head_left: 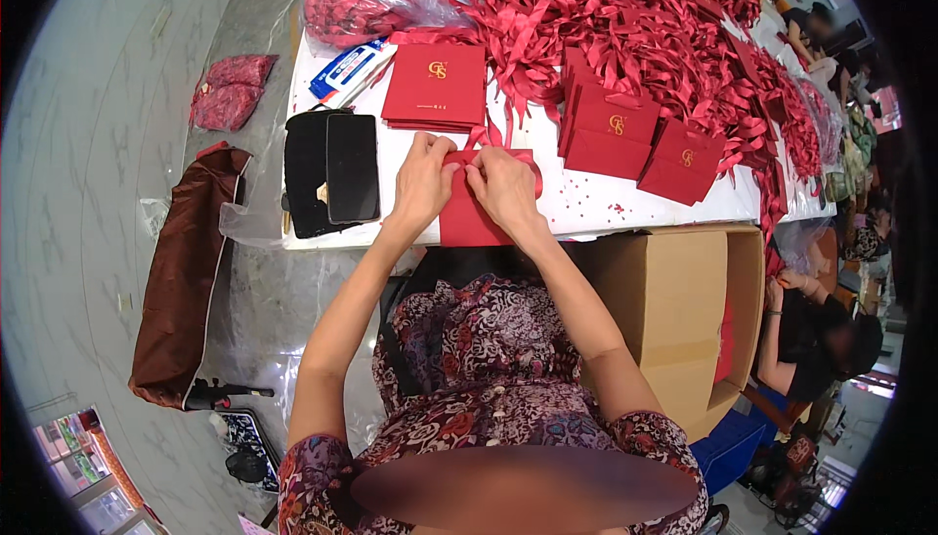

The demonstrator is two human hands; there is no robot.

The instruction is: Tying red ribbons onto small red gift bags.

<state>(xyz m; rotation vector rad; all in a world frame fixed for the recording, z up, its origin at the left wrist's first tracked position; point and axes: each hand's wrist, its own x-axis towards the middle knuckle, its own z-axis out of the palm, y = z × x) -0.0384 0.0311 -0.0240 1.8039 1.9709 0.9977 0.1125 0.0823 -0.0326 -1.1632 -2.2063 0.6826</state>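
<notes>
- White-topped desk (581, 205), under both hands.
- Tangled heap of glossy red ribbon (586, 7), beyond right hand.
- Brown open cardboard box (674, 300), right of and nearer the body than right hand.
- Group of red paper bags with gold emblems (614, 129), right of right hand.
- Flat stack of red paper pieces (435, 95), just beyond left hand.
- Single red paper bag (469, 217), lying flat at the desk edge, beneath and between hands.
- Black rectangular phone (354, 169), left of left hand.
- Left hand (425, 178), right hand (503, 188): fingers curled, both pinching narrow red ribbon (476, 137) at bag's far end.
</notes>
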